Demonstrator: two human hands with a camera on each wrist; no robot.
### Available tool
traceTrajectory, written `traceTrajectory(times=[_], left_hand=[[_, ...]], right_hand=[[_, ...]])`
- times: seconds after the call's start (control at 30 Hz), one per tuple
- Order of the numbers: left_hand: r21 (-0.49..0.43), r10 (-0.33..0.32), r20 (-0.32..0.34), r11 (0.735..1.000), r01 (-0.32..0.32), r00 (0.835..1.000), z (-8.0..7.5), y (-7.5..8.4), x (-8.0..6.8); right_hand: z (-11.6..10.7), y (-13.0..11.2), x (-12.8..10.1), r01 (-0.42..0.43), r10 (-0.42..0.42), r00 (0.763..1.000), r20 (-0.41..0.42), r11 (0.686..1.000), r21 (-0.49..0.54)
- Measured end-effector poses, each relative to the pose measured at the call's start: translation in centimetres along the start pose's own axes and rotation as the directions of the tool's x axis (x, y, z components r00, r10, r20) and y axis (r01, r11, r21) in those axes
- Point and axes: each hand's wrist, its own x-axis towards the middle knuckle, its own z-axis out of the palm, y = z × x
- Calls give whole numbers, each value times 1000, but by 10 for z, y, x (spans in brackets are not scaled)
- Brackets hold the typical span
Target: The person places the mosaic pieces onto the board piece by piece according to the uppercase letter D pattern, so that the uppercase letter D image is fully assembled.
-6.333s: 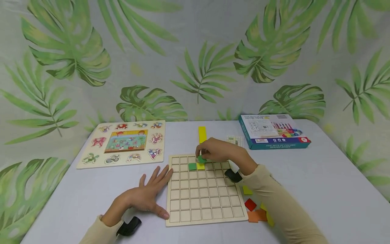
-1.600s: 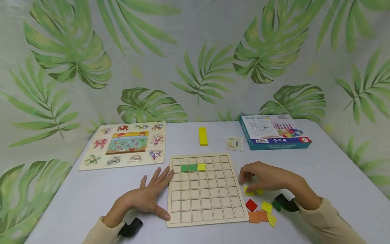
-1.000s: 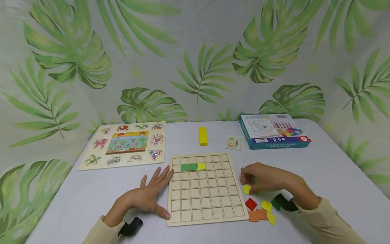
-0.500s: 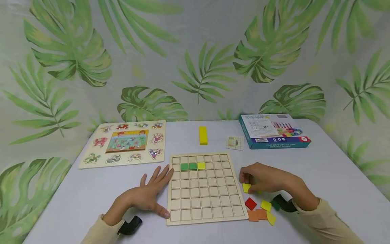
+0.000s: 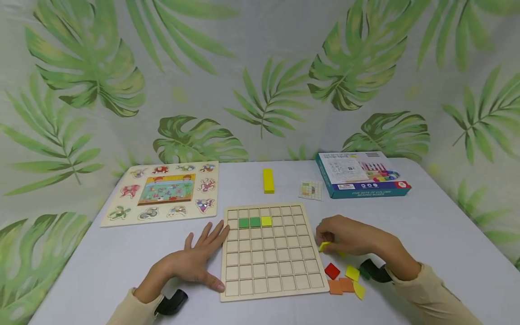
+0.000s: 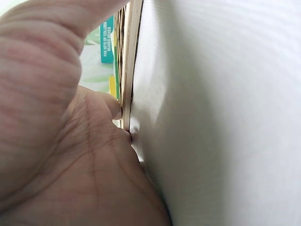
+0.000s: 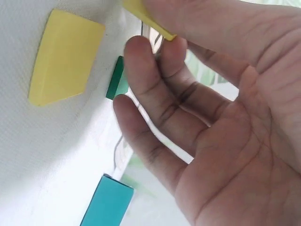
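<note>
A wooden grid board lies in the middle of the white table. Its second row holds two green tiles and a yellow one. My left hand lies flat on the table, fingers straight against the board's left edge. Just right of the board, my right hand pinches a yellow tile between thumb and fingers, tilted just above the cloth. Loose tiles lie near that hand: red, yellow, orange and green.
An animal peg puzzle sits at the back left. A yellow block, a small pattern card and a teal box lie behind the board. A leaf-print cloth hangs behind the table.
My right hand left the board for the loose tiles, took a yellow tile between its fingers and has now tipped it up off the cloth. The left hand has stayed put.
</note>
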Motion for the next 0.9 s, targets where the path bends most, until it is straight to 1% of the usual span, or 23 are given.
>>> traceTrajectory(times=[0.2, 0.47, 0.7, 0.9], left_hand=[[-16, 8, -2, 1000, -8, 1000, -2, 1, -1], [-36, 24, 21, 999, -23, 999, -1, 1, -1], [-14, 1, 5, 1000, -1, 1000, 0, 2, 0], [-3, 0, 3, 1000, 0, 1000, 0, 1, 0]], right_hand=[[-2, -2, 2, 32, -33, 999, -25, 999, -24], [-5, -10, 7, 69, -72, 996, -47, 996, -62], [-7, -21, 20, 108, -112, 993, -48, 991, -72], [-6, -27, 38, 132, -136, 990, -48, 989, -73]])
